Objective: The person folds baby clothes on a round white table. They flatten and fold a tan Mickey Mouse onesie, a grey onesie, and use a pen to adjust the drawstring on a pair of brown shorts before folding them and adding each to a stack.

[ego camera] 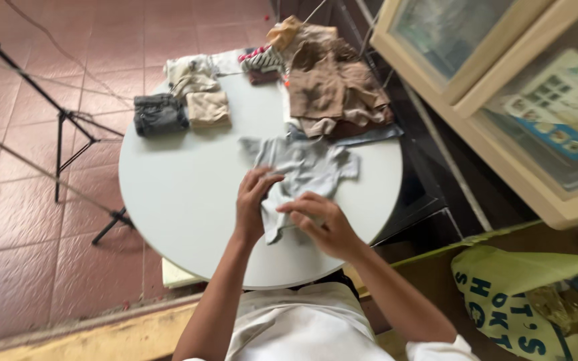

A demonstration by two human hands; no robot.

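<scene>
The left hand (252, 200) pinches the pale grey shirt (302, 167) at its fingertips, on the round table (175, 200). The right hand (319, 220) lies curled over the shirt's lower edge, covering it, so its grip cannot be told. Beyond the fingers, a brown clothes heap (332, 87) blurs together.

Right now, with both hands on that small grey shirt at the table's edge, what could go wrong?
The grey shirt lies close to the near rim of the round table, under the left hand and right hand; a tug could slide it off onto the floor. The brown clothes pile sits loosely at the far edge, partly overhanging, and might slip. Sweeping the shirt wide could also disturb the folded dark piece and folded beige piece.
</scene>
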